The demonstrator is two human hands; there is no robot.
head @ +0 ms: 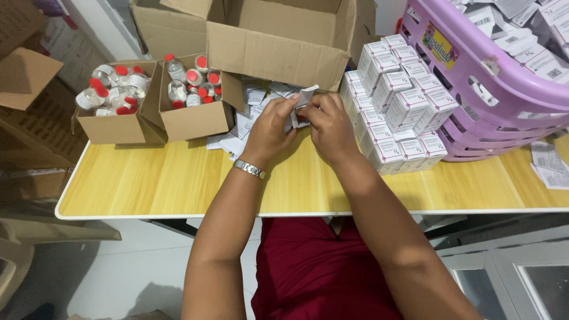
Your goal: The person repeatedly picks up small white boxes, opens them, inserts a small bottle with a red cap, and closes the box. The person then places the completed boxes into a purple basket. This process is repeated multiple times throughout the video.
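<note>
Holding one small white carton (302, 101) between them, your left hand (269, 131) and right hand (331, 127) pinch it with clenched fingers above the table (178, 184), just left of the stacked white boxes (400, 106).

small white folded cardboard carton (303, 98), half-open and tilted, held up just above the yellow wooden table (178, 184)

Colours on the packing table

The table (178, 184) is yellow wood grain with a white edge; the basket (474, 71) is lilac; the vials (118, 83) are clear with red caps; the cartons (403, 112) are white with purple print; the boxes (272, 53) are brown; the watch (249, 169) is silver.
</note>
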